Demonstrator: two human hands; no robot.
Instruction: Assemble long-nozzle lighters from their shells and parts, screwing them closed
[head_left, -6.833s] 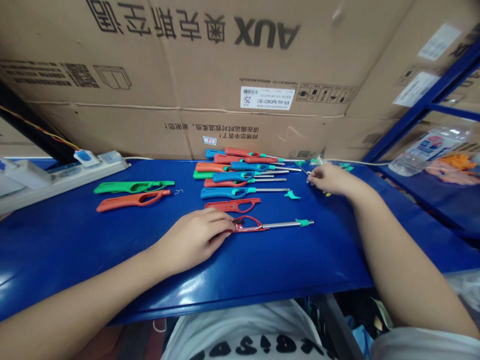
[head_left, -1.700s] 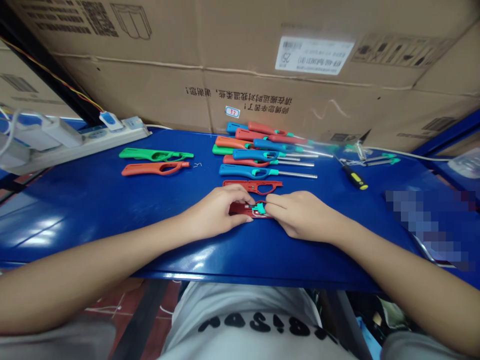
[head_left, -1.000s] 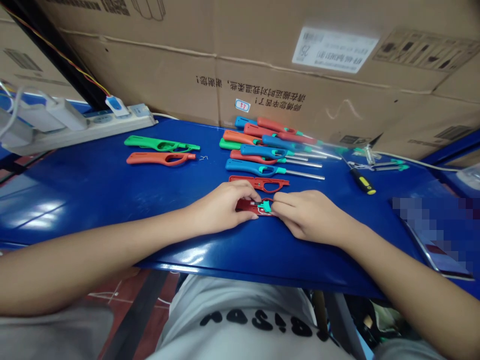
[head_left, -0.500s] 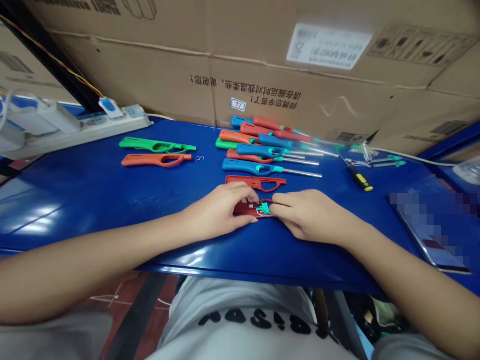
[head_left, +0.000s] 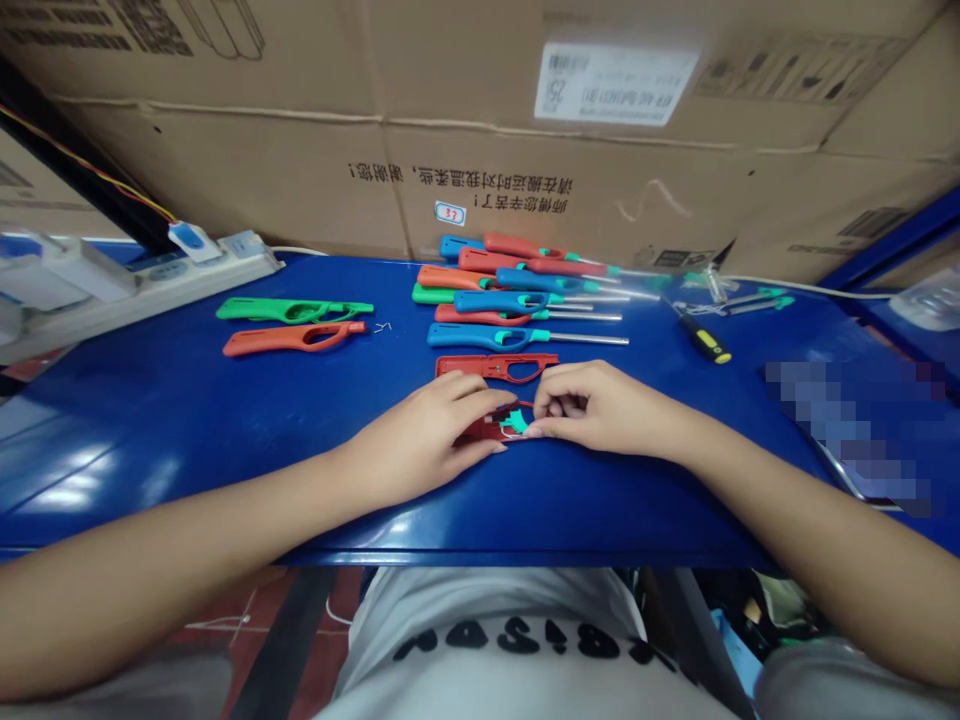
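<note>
"What's lying on the blue table (head_left: 450, 525)?"

"An opened red handle shell (head_left: 475, 430), hollow side up; it lies crosswise, its ends partly hidden."

"And inside?"

"A teal trigger piece (head_left: 517, 422), towards the right; a thin white wire (head_left: 509, 434) curves beside it; a dark part (head_left: 500, 413) sits to its left, too small to make out."

I watch the right hand (head_left: 600, 405), which was reaching across the bench (head_left: 525, 525), now curl its fingers (head_left: 551, 386) over the open red shell (head_left: 474, 430), where a green piece (head_left: 517, 422) shows; one lying near the blue lighter (head_left: 469, 338) is gone.
</note>
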